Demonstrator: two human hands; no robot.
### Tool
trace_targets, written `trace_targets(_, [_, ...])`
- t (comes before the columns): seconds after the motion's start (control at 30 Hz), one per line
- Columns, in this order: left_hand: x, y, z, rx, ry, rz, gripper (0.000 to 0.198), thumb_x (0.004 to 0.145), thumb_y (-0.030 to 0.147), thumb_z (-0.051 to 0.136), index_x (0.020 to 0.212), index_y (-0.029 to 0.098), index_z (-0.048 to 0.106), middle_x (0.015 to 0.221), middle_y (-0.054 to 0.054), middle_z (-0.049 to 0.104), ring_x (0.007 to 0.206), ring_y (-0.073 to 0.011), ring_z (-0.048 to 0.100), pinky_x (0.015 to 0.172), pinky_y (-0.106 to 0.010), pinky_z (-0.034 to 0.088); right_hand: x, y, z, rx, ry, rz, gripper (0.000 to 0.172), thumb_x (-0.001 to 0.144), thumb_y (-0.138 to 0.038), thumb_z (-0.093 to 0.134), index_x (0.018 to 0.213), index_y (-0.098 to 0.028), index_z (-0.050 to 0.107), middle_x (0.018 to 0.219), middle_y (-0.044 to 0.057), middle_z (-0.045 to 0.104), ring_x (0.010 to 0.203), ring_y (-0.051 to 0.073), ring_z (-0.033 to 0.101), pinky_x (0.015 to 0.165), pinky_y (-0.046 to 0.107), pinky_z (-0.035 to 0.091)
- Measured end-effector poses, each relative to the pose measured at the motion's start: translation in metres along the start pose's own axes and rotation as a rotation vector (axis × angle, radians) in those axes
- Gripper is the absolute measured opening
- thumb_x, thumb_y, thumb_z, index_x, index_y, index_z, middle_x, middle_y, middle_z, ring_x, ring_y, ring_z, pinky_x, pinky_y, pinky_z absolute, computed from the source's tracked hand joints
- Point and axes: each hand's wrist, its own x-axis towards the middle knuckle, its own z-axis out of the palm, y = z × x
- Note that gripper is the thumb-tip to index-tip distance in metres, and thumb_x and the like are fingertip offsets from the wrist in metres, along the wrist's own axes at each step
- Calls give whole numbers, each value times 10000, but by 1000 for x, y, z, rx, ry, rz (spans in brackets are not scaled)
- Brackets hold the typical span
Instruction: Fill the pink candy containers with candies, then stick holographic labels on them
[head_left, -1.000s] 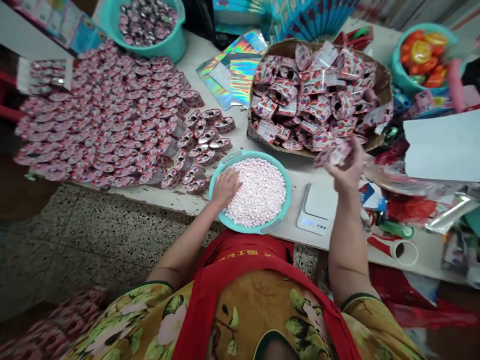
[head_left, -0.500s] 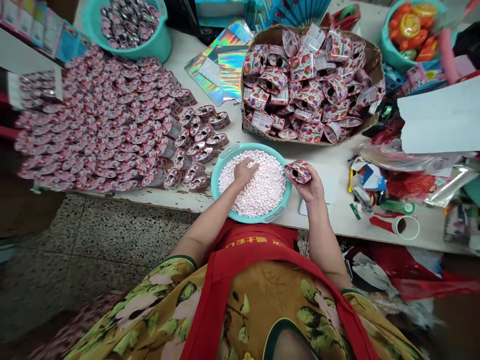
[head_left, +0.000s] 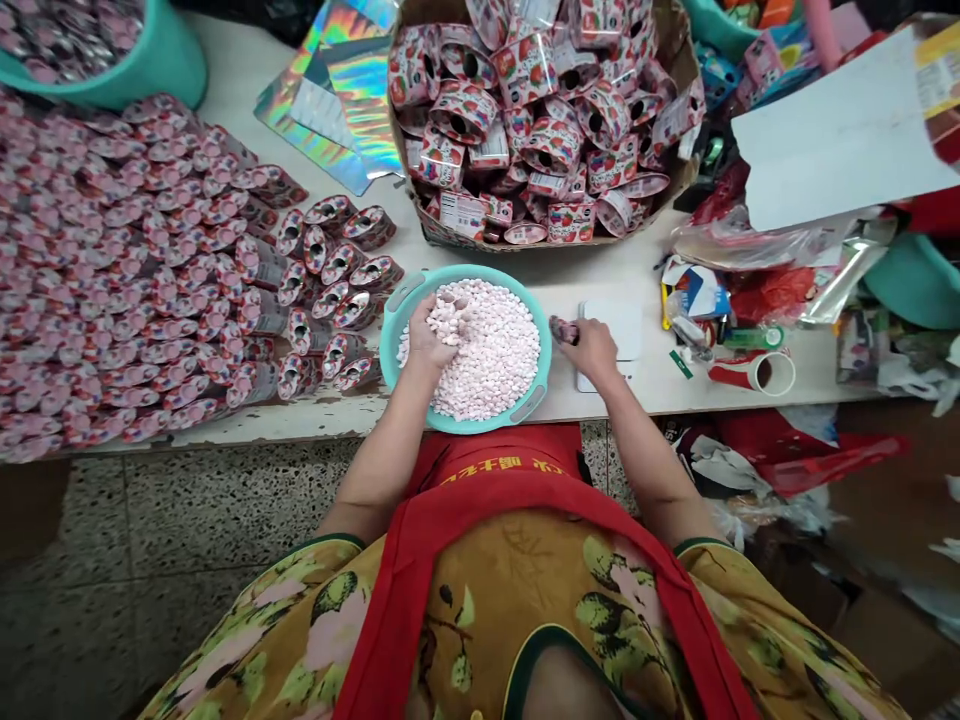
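Observation:
My left hand (head_left: 426,345) is turned palm up at the left side of a turquoise basin (head_left: 546,350). Its curled fingers cup a handful of small pale-pink candies (head_left: 445,322). Many more loose candies (head_left: 495,360) fill the basin. Just outside the basin's right rim, my right hand (head_left: 598,352) grips a small printed candy box (head_left: 562,330), red and pink, tipped onto its side. My fingers cover part of the box, and its opening cannot be made out. A flat white object (head_left: 621,325) lies on the table beneath and beside this hand.
Rows of upright candy boxes (head_left: 187,270) crowd the table's left side. A cardboard carton (head_left: 439,236) heaped with similar boxes stands behind the basin. At the back left is a turquoise bucket (head_left: 169,60) of small lids. Plastic bags, tape and a paper cup (head_left: 772,374) lie right.
My left hand has turned palm up and scooped candies, shifting left in the basin. My right hand has rolled over, tipping the candy box from upright to sideways. The view has moved closer.

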Motion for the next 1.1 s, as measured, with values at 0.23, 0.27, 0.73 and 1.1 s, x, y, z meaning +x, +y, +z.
trace_targets(0.23, [-6,-3,2,-7,-59,-13,243,876,427,634,880,185,622,766,-6,676,608,-102,646,479,-177,461,0,-14,49,87,62,54,356,931,-247,527,1274,-155,548,1268,179,630,1201,350,501,1015,453,374])
trace_targets(0.27, [-6,-4,2,6,-55,-39,239,878,423,633,879,185,621,767,-5,675,610,-101,646,489,-181,470,-3,-10,53,147,83,55,364,916,-251,549,1268,-163,553,1276,164,632,1202,336,506,1028,444,376])
trace_targets(0.73, [-28,3,27,22,-129,-77,383,891,517,644,737,189,521,547,41,492,390,-65,418,358,-195,276,-25,-39,-6,1199,294,-83,518,695,-500,764,1117,-244,607,1098,28,682,1032,225,658,936,378,546])
trace_targets(1.1, [-58,4,54,161,-113,457,343,909,515,613,822,184,584,739,-8,611,734,-141,680,684,-265,557,-48,-144,16,849,29,-380,416,684,-320,724,1092,-236,729,1123,26,748,1059,271,681,1018,421,512])
